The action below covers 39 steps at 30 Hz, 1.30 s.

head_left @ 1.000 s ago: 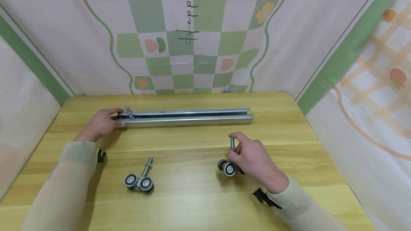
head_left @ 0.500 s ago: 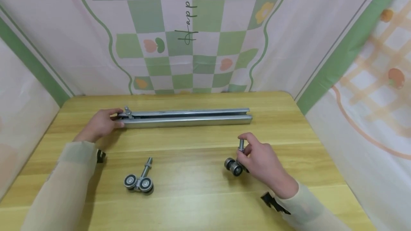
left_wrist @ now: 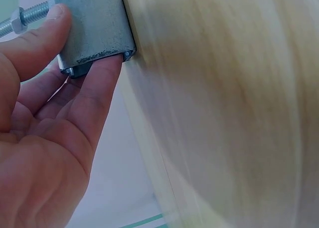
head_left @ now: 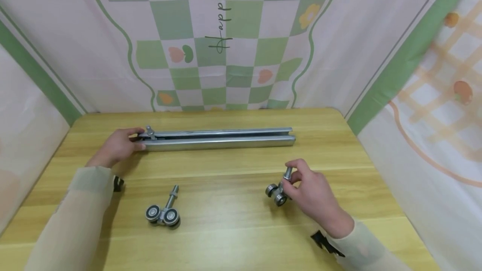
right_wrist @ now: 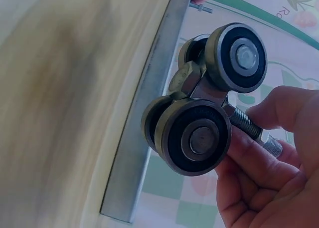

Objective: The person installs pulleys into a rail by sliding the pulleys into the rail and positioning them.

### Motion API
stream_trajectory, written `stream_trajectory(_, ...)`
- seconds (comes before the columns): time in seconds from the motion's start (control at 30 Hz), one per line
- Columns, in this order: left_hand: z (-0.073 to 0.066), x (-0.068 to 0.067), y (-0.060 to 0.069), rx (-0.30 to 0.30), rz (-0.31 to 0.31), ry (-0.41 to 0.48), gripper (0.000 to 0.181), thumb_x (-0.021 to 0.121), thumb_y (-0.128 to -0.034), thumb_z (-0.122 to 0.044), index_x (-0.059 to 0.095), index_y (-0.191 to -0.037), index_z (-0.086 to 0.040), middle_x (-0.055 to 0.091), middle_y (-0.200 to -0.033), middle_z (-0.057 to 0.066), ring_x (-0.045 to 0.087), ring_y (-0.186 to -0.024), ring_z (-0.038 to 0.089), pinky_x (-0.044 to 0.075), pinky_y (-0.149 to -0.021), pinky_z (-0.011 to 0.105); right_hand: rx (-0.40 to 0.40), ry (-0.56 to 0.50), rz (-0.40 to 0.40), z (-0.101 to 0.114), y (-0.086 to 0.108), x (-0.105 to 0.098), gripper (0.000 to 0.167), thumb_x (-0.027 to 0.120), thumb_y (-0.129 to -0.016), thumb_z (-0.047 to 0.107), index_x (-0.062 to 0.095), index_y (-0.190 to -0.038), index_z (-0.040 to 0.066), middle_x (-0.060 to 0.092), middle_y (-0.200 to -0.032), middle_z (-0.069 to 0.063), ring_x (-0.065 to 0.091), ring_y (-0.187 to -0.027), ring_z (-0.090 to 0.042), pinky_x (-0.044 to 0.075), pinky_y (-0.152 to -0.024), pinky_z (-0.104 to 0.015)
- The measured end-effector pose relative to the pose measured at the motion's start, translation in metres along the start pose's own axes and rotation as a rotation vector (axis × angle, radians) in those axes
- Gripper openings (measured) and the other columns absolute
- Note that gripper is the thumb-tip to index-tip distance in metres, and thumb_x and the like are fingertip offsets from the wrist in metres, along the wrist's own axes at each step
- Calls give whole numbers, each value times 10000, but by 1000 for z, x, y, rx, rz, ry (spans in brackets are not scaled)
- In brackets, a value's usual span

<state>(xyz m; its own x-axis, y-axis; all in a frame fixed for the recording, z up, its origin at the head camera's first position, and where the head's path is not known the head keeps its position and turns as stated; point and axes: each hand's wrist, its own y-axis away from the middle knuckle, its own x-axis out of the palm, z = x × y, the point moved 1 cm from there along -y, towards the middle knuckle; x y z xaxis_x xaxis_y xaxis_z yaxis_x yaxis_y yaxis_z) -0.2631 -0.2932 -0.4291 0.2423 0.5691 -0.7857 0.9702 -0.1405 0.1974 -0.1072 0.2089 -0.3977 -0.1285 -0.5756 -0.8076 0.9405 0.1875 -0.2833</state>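
Note:
A steel U-channel track (head_left: 222,141) lies along the back of the table, its slot facing up. My left hand (head_left: 119,144) grips its left end; in the left wrist view the thumb presses the side and a fingertip sits at the open end. A threaded bolt with a nut (head_left: 150,131) stands up from the slot there; what it joins inside is hidden. At the right, my right hand (head_left: 316,193) pinches the bolt of a four-wheeled trolley roller (right_wrist: 199,103) between thumb and fingers. The roller is apart from the track, wheels pointing toward the front left.
A second trolley roller (head_left: 163,213) lies at the front left of the wooden table (head_left: 226,241), its bolt pointing away. Printed cloth (head_left: 241,45) hangs behind the table's back edge and at both sides.
My right hand has moved right and slightly toward the front, carrying the roller, which has turned and tilted a little. My left hand, the track and the second roller stay put.

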Motion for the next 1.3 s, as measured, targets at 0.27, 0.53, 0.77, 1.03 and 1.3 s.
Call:
stream_trajectory(0.27, 0, 0, 1, -2, 7, 0, 649, 702, -946, -252, 431, -1483, -8, 366, -1475, 345, 338, -1325, 526, 268, -1055, 665, 2, -7, 6, -2, 6, 7, 390, 782, -812, 32, 567, -1137, 40, 666, -750, 48, 459, -461, -2, 415, -393, -231)
stream_trajectory(0.53, 1, 1, 0, 3, -5, 5, 647, 706, -942, -244, 436, -1481, -8, 387, -1465, 340, 363, -1314, 515, 275, -1057, 657, -32, -6, 13, -1, 12, 16, 382, 807, -769, 9, 576, -1070, 57, 644, -709, 63, 498, -506, 10, 436, -413, -208)
stream_trajectory(0.77, 0, 1, 1, 4, -2, 1, 650, 703, -944, -250, 433, -1484, -9, 384, -1468, 339, 363, -1313, 514, 280, -1054, 656, -125, 90, 64, 4, 14, 26, 325, 799, -767, 25, 578, -998, 85, 640, -752, 38, 540, -588, -32, 458, -484, -194)
stream_trajectory(1.03, 0, 1, 2, -19, 9, 13, 652, 693, -953, -256, 420, -1495, -18, 364, -1482, 339, 356, -1320, 507, 277, -1056, 656, -173, 153, 104, 7, 14, 30, 268, 789, -799, 87, 580, -967, 104, 589, -734, 79, 480, -575, -26, 433, -491, -209)
stream_trajectory(1.3, 1, 2, -1, -6, -15, 8, 650, 710, -941, -243, 437, -1481, -5, 395, -1464, 333, 364, -1320, 504, 272, -1065, 646, -148, 167, 148, 9, 8, 20, 245, 806, -813, 165, 636, -984, 121, 676, -837, 26, 634, -697, -116, 530, -603, -281)
